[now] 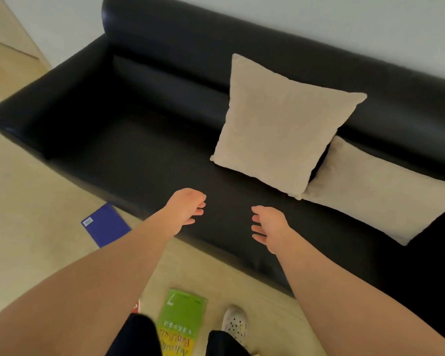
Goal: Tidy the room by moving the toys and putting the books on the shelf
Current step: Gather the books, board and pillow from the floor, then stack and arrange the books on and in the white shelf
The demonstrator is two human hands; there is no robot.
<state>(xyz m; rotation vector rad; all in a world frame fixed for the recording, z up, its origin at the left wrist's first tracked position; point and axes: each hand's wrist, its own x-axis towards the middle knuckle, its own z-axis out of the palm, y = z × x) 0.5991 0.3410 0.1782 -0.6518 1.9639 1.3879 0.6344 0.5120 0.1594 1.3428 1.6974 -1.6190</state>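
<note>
Currently, both hands are held out over the front edge of the sofa [139, 140] seat. The left hand [186, 209] has loosely curled fingers and holds nothing. The right hand [269, 224] has relaxed, slightly spread fingers and holds nothing.

Books, count two, both flat on the floor [23, 227]:
- The blue book [106, 224] is to the left of the left hand in the frame, near it, at the sofa base.
- The green book [181, 317] is at lower centre, well below both hands, between the person's legs. It has a glossy cover with a yellow band.

A red-and-white corner [136, 306] shows beside the green book; the item cannot be identified.

Cushions, count two, square, beige, soft matte fabric:
- The upright cushion [280, 124] leans on the backrest.
- The lower cushion [380, 191] lies at right, partly overlapped by the first.

The sofa is black, smooth and glossy, with a rounded backrest.
</note>
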